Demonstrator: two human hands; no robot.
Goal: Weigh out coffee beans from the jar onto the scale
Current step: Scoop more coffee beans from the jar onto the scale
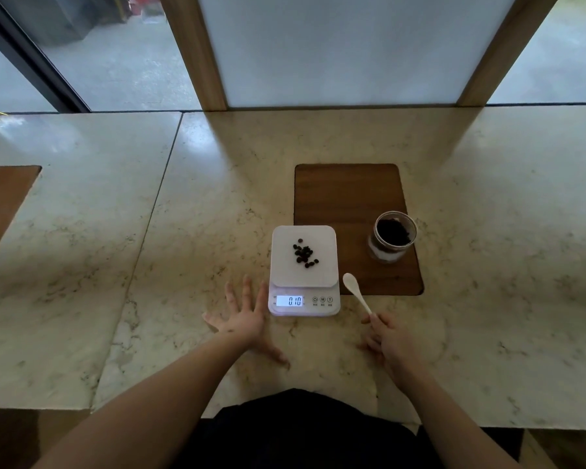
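Observation:
A white digital scale [322,275] stands on the marble counter, its lit display reading 010. Several dark coffee beans [305,253] lie in a small heap on its platform. To its right, an open glass jar [392,236] holding dark beans stands upright on a brown wooden inlay [347,198]. My right hand [384,338] grips the handle of a white spoon [355,291]; the spoon's empty bowl points up and away, just right of the scale. My left hand [246,318] lies flat on the counter with fingers spread, touching the scale's left front corner.
The marble counter [183,231] runs wide to both sides, with a seam on the left. A second wooden inlay [4,201] sits at the far left. A wood-framed white panel [345,49] and windows rise behind the counter's back edge.

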